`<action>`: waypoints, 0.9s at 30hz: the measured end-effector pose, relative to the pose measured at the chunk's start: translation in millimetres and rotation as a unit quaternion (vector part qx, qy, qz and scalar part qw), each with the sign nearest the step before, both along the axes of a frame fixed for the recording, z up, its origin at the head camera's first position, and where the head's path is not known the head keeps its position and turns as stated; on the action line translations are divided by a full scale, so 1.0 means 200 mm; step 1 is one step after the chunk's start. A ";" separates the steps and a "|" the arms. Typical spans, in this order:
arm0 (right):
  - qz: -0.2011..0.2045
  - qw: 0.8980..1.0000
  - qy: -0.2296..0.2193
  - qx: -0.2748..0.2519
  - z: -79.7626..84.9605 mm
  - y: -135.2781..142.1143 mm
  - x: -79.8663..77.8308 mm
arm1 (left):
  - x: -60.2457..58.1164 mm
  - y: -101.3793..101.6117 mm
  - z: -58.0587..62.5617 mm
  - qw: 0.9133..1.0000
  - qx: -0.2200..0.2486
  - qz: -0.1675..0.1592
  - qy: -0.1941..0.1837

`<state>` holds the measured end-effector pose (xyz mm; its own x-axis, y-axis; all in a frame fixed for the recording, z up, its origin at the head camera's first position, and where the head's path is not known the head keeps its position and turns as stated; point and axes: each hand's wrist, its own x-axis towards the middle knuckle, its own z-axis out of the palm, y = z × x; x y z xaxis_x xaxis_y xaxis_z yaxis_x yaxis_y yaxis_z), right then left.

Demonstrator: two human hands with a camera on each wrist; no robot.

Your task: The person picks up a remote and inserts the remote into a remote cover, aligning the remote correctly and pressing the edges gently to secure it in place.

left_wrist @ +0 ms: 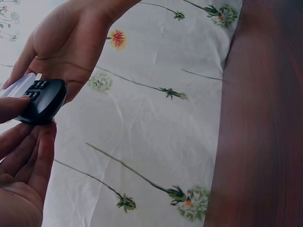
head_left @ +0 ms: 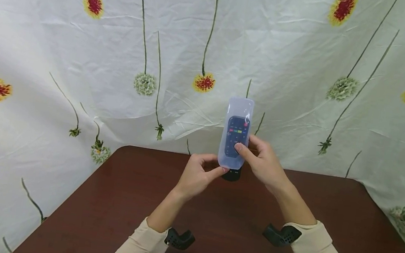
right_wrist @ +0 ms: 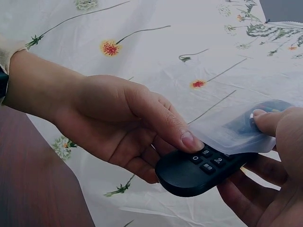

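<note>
A black remote control point(right_wrist: 182, 177) is held up over the table, its lower end with number keys sticking out of a translucent cover point(head_left: 240, 106). The cover lies over its upper part, and dark keys with a row of coloured buttons show through. My right hand point(head_left: 267, 165) grips the covered remote from the side, thumb pressed on the front and fingers behind. My left hand point(head_left: 196, 175) pinches the lower end, its thumb at the cover's bottom edge and fingers underneath. In the left wrist view the remote's rounded black end point(left_wrist: 49, 101) faces the camera.
A dark reddish-brown table point(head_left: 132, 202) lies below both hands. Behind it hangs a white cloth point(head_left: 185, 23) printed with flowers. Black wrist devices point(head_left: 179, 239) sit at both cream sleeves.
</note>
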<state>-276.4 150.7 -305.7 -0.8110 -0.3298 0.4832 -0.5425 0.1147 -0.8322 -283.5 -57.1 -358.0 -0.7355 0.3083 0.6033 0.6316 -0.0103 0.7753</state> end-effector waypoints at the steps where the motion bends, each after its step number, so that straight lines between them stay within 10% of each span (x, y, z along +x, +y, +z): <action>1: -0.001 1.000 -0.001 0.001 0.00 0.00 0.00 | 0.00 0.00 0.00 1.000 0.001 -0.001 0.000; 27: -0.010 0.999 0.009 0.043 -0.03 0.00 0.03 | 0.00 -0.01 0.01 0.999 0.013 0.005 0.036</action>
